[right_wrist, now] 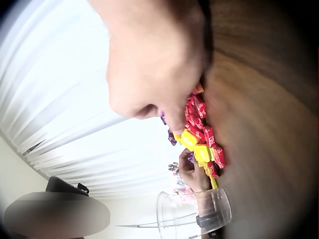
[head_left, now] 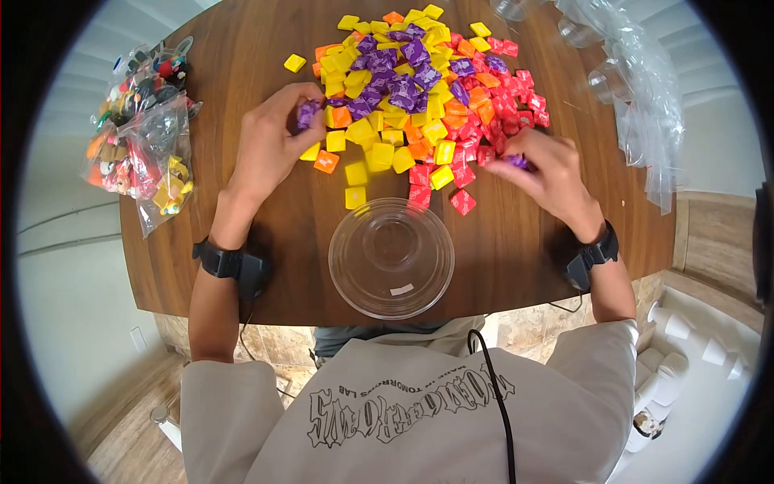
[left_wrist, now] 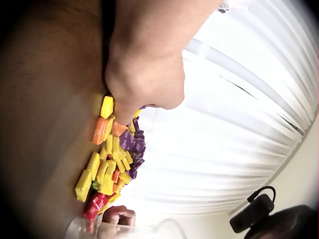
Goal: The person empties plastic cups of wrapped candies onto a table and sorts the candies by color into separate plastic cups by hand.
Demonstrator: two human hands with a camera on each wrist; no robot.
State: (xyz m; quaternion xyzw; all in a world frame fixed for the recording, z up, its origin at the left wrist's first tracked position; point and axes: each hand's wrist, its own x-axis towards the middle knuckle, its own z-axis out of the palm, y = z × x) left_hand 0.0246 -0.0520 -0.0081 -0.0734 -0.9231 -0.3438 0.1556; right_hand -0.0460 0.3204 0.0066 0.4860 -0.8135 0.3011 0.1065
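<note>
A heap of wrapped candies covers the far middle of the table: yellow candies [head_left: 355, 173] on the left, red candies [head_left: 462, 202] on the right, orange ones [head_left: 326, 162] mixed in, purple candies [head_left: 415, 53] on top. At the heap's left edge, my left hand [head_left: 270, 137] holds purple candy [head_left: 307, 114] in its curled fingers. My right hand [head_left: 552, 172], beside the red candies, grips purple candy [head_left: 518, 162] between thumb and fingers. How many pieces each hand has is hidden by the fingers. A clear round bowl [head_left: 352, 278] stands between my forearms, near the front edge.
On the left of the wooden table [head_left: 290, 266] lie clear bags of small colourful toys [head_left: 133, 153]. Clear plastic cups [head_left: 606, 81] and crumpled clear plastic sleeves [head_left: 653, 129] line the right edge. Cables hang from the devices on both wrists.
</note>
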